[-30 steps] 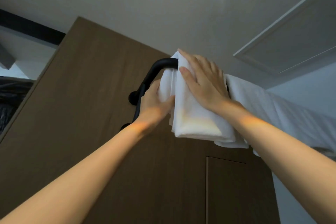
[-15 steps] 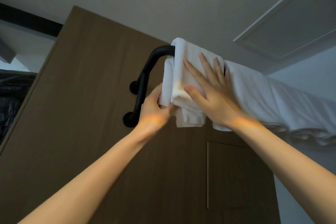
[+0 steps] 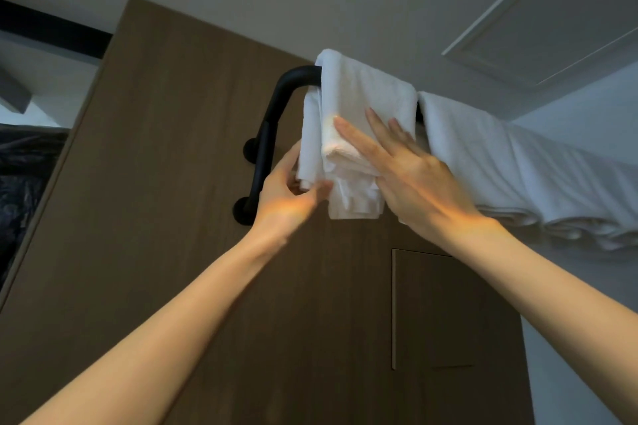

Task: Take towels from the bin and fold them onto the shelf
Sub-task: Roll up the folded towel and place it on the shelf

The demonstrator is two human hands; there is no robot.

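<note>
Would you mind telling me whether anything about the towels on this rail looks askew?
Yes: the folded white towel at the left end of the black metal rail hangs unevenly, with loose layers poking out below its front fold. The left hand pinches one layer; the right hand rests flat on the front.

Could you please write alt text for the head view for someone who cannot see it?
Two bare arms reach up to a folded white towel draped over a black tubular metal rail: the left hand pinches its lower edge, the right hand presses flat on its front. More white towels hang along the rail to the right.
</note>
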